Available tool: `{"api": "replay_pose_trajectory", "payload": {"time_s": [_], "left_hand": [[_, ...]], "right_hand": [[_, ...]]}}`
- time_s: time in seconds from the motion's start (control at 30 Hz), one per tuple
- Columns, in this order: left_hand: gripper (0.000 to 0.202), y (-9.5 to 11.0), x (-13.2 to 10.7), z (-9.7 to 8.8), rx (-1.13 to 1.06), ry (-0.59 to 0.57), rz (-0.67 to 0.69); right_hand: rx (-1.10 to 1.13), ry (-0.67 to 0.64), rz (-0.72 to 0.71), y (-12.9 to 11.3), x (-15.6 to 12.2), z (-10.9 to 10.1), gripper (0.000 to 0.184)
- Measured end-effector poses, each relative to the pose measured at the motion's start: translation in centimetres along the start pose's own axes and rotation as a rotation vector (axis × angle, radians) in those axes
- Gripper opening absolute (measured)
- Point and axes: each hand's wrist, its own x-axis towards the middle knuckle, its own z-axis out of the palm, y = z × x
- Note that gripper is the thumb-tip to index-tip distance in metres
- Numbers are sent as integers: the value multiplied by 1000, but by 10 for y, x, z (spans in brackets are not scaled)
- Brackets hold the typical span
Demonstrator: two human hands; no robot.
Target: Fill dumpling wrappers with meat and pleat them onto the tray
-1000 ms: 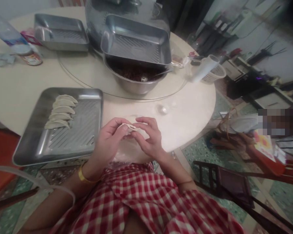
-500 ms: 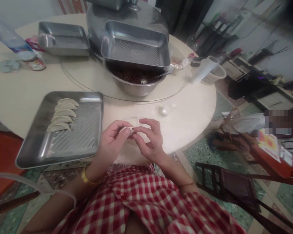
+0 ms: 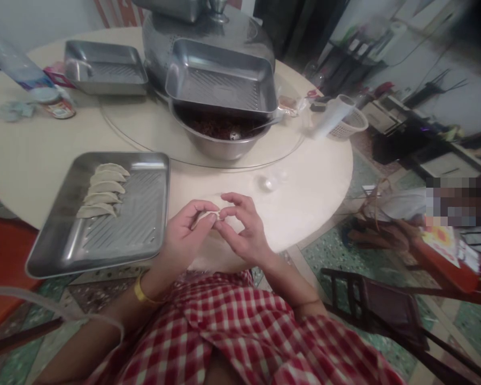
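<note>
A small pale dumpling [image 3: 202, 216] is held between my two hands over the table's near edge, mostly covered by the fingers. My left hand [image 3: 189, 230] is closed round it, thumb on top. With thumb and forefinger my right hand [image 3: 243, 227] pinches its right end, the other fingers raised. To the left lies a metal tray [image 3: 144, 230] with several folded dumplings [image 3: 106, 187] in a column along its left part. Beyond my hands stands a metal bowl [image 3: 228, 149] of dark filling [image 3: 212, 129], a spoon [image 3: 235, 135] resting in it.
An upper tray [image 3: 224, 80] sits over the bowl's back, before a large metal lid [image 3: 240, 32]. Another tray [image 3: 108, 80], a jar [image 3: 56, 104] and a plastic bottle [image 3: 16, 59] stand back left. A basket [image 3: 350, 125] is at the right edge. A person sits at right beyond a chair [image 3: 393, 310].
My right hand has shifted slightly left along the dumpling's edge, its fingers a little closer to my left thumb. The view has moved slightly; the trays and bowl stay in place.
</note>
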Motion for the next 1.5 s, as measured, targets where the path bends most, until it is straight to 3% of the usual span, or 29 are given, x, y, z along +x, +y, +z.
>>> {"api": "replay_pose_trajectory", "payload": {"time_s": [0.27,0.73,1.07,1.23,1.33,1.5], "left_hand": [[22,-4,0,1,-241,-39,-137],[20,-6,2,4,-239,-30,-113],[17,-11,-1,5,-174,-101,-97],[13,-12,-1,6,-150,-62,-96],[12,-10,0,7,-126,-29,-87],[12,-6,0,11,-130,-20,-97]], "right_hand": [[11,96,-33,0,-1,-5,14],[-238,134,-250,5,-2,-6,7],[-84,170,-68,4,-3,-6,6],[-40,136,-56,8,-7,-5,23],[-30,139,-28,9,-10,-2,16],[-199,299,-192,8,-13,6,16]]}}
